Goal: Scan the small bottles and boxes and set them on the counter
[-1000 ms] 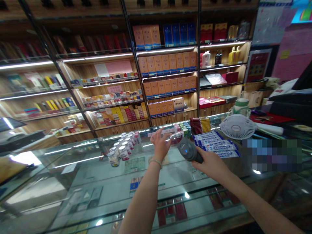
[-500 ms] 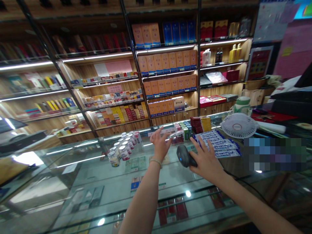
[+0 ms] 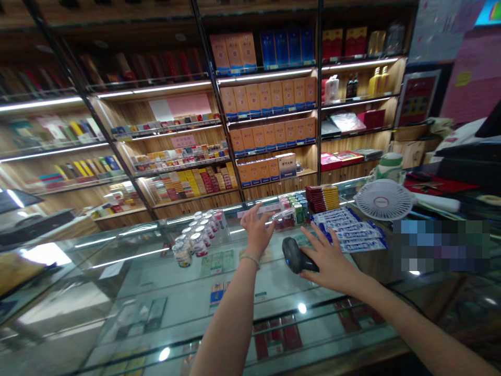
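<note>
My right hand (image 3: 332, 261) holds a black barcode scanner (image 3: 293, 255) by its handle, with the thumb below it and the other fingers stretched out. A blue light glows on the scanner. My left hand (image 3: 257, 230) is raised over the glass counter, wearing a thin bracelet at the wrist. Its thumb and forefinger meet at one end of a clear, slim item (image 3: 282, 214), whose kind I cannot make out. Just beyond are small cans (image 3: 298, 211) in rows. Blue-and-white packets (image 3: 360, 232) lie fanned out beside the right hand.
Larger cans (image 3: 198, 240) stand in rows left on the glass counter (image 3: 156, 282). Red-and-yellow packs (image 3: 323, 198) are stacked at the back, near a white fan (image 3: 384, 200) and a green-and-white jug (image 3: 389, 167). Shelves of boxed goods (image 3: 270, 99) line the wall.
My right hand and the scanner have shifted slightly left and the scanner has turned a little. My left hand stays in almost the same place.
</note>
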`<state>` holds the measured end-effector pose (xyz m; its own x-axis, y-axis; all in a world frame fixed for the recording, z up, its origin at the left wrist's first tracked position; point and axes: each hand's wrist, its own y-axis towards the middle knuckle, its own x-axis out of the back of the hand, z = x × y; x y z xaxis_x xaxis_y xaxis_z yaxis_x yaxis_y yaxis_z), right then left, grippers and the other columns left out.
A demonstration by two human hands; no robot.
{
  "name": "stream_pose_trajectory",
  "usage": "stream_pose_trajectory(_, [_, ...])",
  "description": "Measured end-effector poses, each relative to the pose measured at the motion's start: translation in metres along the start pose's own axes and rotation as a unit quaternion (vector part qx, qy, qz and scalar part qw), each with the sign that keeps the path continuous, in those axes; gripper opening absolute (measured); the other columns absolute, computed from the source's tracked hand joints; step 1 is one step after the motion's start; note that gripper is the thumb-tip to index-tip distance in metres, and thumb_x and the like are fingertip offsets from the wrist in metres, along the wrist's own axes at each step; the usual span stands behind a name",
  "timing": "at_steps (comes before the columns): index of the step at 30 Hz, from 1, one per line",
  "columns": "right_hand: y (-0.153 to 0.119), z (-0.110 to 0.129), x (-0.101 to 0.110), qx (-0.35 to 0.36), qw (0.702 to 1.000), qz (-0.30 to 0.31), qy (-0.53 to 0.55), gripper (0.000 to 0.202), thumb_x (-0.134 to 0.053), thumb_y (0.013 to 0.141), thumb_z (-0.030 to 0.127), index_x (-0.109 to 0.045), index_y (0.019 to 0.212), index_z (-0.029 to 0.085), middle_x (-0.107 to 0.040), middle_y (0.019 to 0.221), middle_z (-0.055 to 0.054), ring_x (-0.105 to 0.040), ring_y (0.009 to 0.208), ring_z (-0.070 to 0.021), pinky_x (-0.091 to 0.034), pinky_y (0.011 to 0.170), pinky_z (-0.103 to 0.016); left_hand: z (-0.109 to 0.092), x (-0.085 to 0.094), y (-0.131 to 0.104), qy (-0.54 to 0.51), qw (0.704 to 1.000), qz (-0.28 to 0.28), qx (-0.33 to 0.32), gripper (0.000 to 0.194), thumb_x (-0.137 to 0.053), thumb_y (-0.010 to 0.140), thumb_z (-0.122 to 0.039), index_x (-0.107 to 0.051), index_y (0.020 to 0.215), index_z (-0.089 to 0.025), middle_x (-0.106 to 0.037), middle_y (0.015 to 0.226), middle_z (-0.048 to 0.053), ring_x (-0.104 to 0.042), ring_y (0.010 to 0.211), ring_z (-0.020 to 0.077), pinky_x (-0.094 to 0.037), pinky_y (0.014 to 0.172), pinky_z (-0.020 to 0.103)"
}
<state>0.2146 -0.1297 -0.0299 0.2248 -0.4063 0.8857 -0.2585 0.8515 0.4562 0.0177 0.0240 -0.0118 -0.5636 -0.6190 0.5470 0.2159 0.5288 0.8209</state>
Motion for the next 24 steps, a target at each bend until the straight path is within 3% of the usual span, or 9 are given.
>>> stream_pose_trajectory(5, [-0.003, -0.002, 0.006, 0.027, 0.998, 0.052, -0.002, 0.072, -0.051, 0.087, 0.073, -0.061, 0.135, 0.021, -0.026, 0.165, -0.014, -0.014, 0.153, -0.0405, -0.004, 0.12, -0.069, -0.001, 0.002, 0.0, -0.005, 1.0, 0.002, 0.007, 0.021, -0.075, 0.083, -0.035, -0.075, 0.104, -0.036, -0.054, 0.144, 0.005, -0.045, 0.134, 0.0293, -0.027, 0.111, 0.051])
stream_pose_trajectory(11, [0.001, -0.004, 0.012, 0.018, 0.999, 0.012, -0.027, 0.063, -0.032, 0.098, 0.068, -0.062, 0.135, 0.028, -0.031, 0.163, -0.011, -0.018, 0.154, -0.0345, -0.005, 0.12, -0.066, -0.004, 0.004, 0.002, -0.007, 1.0, 0.004, 0.014, 0.019, -0.074, 0.084, -0.035, -0.075, 0.102, -0.036, -0.054, 0.144, 0.005, -0.046, 0.134, 0.0293, -0.027, 0.111, 0.051])
stream_pose_trajectory(15, [0.026, -0.021, 0.01, -0.041, 0.998, -0.043, -0.023, 0.054, -0.029, 0.102, 0.056, -0.058, 0.14, 0.03, -0.04, 0.16, -0.007, -0.028, 0.151, -0.0305, -0.015, 0.119, -0.064, -0.005, 0.004, 0.002, -0.013, 1.0, 0.011, 0.015, 0.019, -0.074, 0.084, -0.036, -0.075, 0.103, -0.035, -0.053, 0.145, 0.005, -0.044, 0.135, 0.0293, -0.026, 0.112, 0.052])
stream_pose_trajectory(19, [0.064, -0.051, -0.004, -0.096, 0.991, -0.09, 0.005, 0.05, -0.044, 0.097, 0.05, -0.057, 0.14, 0.028, -0.045, 0.157, -0.009, -0.033, 0.147, -0.0325, -0.027, 0.116, -0.06, -0.006, 0.004, 0.003, -0.022, 0.999, 0.007, 0.022, 0.019, -0.073, 0.085, -0.037, -0.075, 0.104, -0.034, -0.053, 0.146, 0.006, -0.044, 0.136, 0.0285, -0.026, 0.113, 0.052])
stream_pose_trajectory(24, [0.094, -0.077, -0.027, -0.069, 0.992, -0.079, 0.073, 0.059, -0.046, 0.095, 0.046, -0.044, 0.151, 0.029, -0.037, 0.161, -0.01, -0.031, 0.149, -0.0319, -0.033, 0.114, -0.054, -0.008, 0.005, 0.005, -0.029, 0.998, -0.007, 0.048, 0.018, -0.073, 0.085, -0.036, -0.075, 0.103, -0.033, -0.052, 0.146, 0.006, -0.044, 0.135, 0.0292, -0.029, 0.111, 0.051])
